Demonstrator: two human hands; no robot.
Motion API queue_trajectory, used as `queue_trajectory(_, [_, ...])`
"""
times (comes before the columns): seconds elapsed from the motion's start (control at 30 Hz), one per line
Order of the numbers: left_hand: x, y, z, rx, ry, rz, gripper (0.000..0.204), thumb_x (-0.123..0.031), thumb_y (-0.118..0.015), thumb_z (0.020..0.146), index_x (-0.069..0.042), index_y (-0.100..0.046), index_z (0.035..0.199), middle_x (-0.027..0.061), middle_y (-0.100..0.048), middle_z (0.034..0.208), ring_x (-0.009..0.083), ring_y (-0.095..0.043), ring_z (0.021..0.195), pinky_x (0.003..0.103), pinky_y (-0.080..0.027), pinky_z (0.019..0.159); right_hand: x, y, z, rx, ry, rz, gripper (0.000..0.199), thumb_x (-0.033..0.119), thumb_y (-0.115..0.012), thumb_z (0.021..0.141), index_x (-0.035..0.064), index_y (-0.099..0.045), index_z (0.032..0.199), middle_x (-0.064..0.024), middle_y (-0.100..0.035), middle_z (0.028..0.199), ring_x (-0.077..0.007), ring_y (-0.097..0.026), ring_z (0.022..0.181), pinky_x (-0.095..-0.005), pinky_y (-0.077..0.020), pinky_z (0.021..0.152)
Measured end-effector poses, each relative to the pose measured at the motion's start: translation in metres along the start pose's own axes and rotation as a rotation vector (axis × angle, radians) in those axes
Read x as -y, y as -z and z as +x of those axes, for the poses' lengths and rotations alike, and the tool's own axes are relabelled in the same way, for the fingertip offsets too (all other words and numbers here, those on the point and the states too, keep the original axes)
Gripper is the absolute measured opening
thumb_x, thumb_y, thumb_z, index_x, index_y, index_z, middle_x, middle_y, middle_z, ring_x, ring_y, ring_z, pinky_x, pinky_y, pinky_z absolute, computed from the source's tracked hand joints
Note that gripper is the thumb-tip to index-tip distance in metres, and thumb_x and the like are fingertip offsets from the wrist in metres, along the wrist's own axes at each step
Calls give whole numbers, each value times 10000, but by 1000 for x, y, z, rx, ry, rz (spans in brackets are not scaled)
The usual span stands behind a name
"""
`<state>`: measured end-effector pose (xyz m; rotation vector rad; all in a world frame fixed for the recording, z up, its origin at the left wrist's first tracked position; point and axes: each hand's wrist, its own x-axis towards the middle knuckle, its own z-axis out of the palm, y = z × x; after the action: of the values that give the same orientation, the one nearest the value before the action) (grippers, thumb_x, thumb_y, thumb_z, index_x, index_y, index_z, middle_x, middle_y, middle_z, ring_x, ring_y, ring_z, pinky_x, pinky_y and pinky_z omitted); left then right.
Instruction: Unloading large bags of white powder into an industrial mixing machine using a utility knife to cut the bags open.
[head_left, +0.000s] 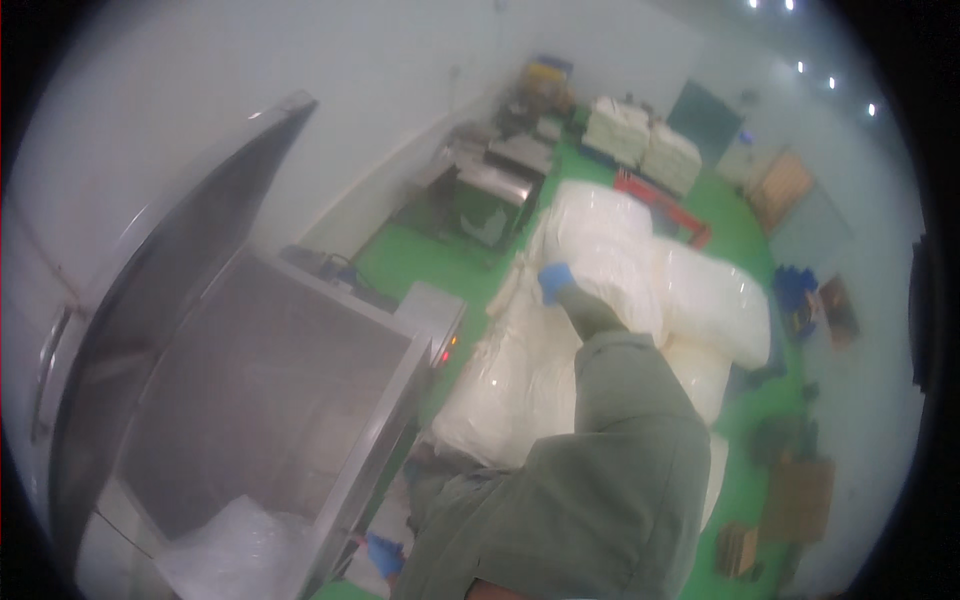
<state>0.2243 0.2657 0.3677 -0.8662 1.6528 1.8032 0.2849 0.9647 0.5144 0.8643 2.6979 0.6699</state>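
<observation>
My right arm, in a grey-green sleeve, reaches over a pile of large white filled plastic bags. My right hand, in a blue glove, is closed at the gathered edge of a long white bag on the near left of the pile. Low in the view, my left hand, also blue-gloved, is beside the outer wall of an open steel machine. My sleeve partly covers it, and its fingers are too blurred to make out. Inside the machine lies a clear plastic bag or sheet.
The machine's raised lid leans up at the left. A control box with lit lamps sits at its corner. Behind stand a steel table, a red pallet jack and stacked pale bags. Cardboard boxes are at the right.
</observation>
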Motion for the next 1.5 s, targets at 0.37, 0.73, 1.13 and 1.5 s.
queue_trajectory(0.37, [-49, -32, 82, 353, -89, 47, 418, -311, -418, 896, -212, -327, 1292, -83, -317, 582, 51, -314, 481, 235, -297, 417, 37, 116, -230, 359, 152, 182, 181, 230, -638, 605, 72, -652, 691, -144, -613, 674, -310, -617, 678, -403, -477, 559])
queue_trajectory(0.73, [-240, -457, -5, 854, -575, 601, 379, -260, -493, 878, -37, -459, 1182, -40, -362, 544, 66, -357, 483, 257, -340, 435, 33, 184, -297, 300, 288, 550, 84, 116, -554, 662, 100, -604, 596, -108, -590, 623, -298, -583, 593, -379, -453, 545])
queue_trajectory(1.13, [-99, -759, 48, 968, -1448, 1358, 641, -523, -434, 822, -162, -313, 1337, 243, -561, 1034, 368, -551, 925, 411, -414, 830, 162, 43, -288, 336, -99, 1020, 255, 223, -549, 737, 81, -616, 939, -153, -583, 930, -327, -566, 828, -401, -456, 781])
queue_trajectory(1.5, [-47, -766, 146, 1074, -288, 513, 739, -335, -567, 791, -217, -166, 1401, 149, -581, 956, 211, -557, 787, 362, -480, 684, 126, -122, -355, -1284, -1026, 3059, 494, 405, -434, 889, 40, -451, 1221, -94, -519, 1164, -230, -494, 1064, -344, -396, 916])
